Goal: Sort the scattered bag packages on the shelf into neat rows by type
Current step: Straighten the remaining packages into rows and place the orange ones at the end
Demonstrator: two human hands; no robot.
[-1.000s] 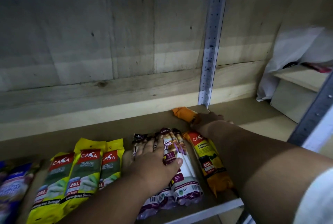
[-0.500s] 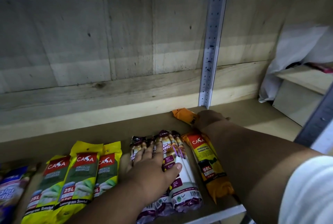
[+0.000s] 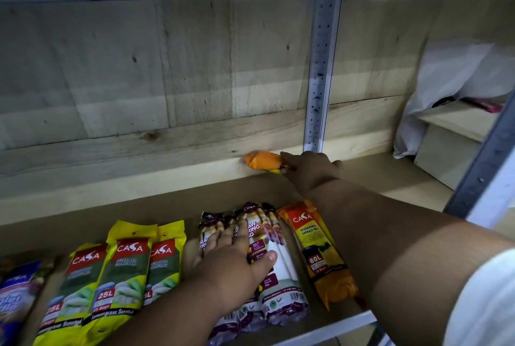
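My right hand (image 3: 308, 170) reaches to the back of the shelf and is closed on an orange bag package (image 3: 260, 160), whose end sticks out to the left, lifted off the board. My left hand (image 3: 234, 265) lies flat, fingers spread, on the purple-and-white drawstring bag packages (image 3: 281, 270) at the shelf front. Right of them lies another orange 60L package (image 3: 320, 251). To the left, three yellow 25L packages (image 3: 117, 273) sit side by side.
A blue-purple package (image 3: 16, 295) lies at the far left edge. A perforated metal upright (image 3: 320, 72) stands at the back beside my right hand. A white plastic bag (image 3: 446, 89) hangs over a small wooden shelf (image 3: 457, 120) at right. The shelf's front rail (image 3: 328, 329) runs below.
My right hand has lifted the orange package from the shelf board up against the back wall plank. My left hand stays on the drawstring packages.
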